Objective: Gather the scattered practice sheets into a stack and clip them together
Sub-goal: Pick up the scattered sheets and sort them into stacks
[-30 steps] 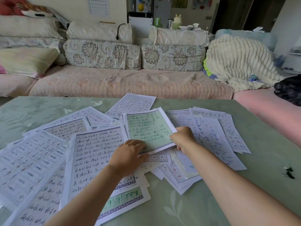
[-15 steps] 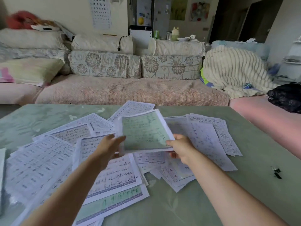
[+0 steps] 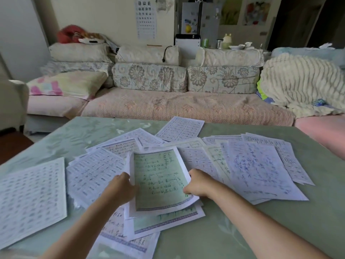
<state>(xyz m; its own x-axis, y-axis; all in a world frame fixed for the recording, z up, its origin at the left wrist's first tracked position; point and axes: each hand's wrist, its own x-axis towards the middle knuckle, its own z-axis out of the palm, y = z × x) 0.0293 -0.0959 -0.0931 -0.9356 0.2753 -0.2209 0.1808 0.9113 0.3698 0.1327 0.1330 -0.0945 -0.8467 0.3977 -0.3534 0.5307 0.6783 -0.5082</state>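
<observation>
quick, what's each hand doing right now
left hand: holds the left edge of the green sheet.
right hand: holds the right edge of the same sheet.

Head camera looks down across the table (image 3: 308,202).

Practice sheets (image 3: 257,169) strewn flat and overlapping across the table (image 3: 242,230).
Mostly white, printed with grids and blue handwriting; on top at centre a green-tinted sheet (image 3: 160,180) with purple border, gripped at both side edges, slightly bowed; under it another green sheet (image 3: 164,221); apart at the left, one grid sheet (image 3: 31,195).
</observation>
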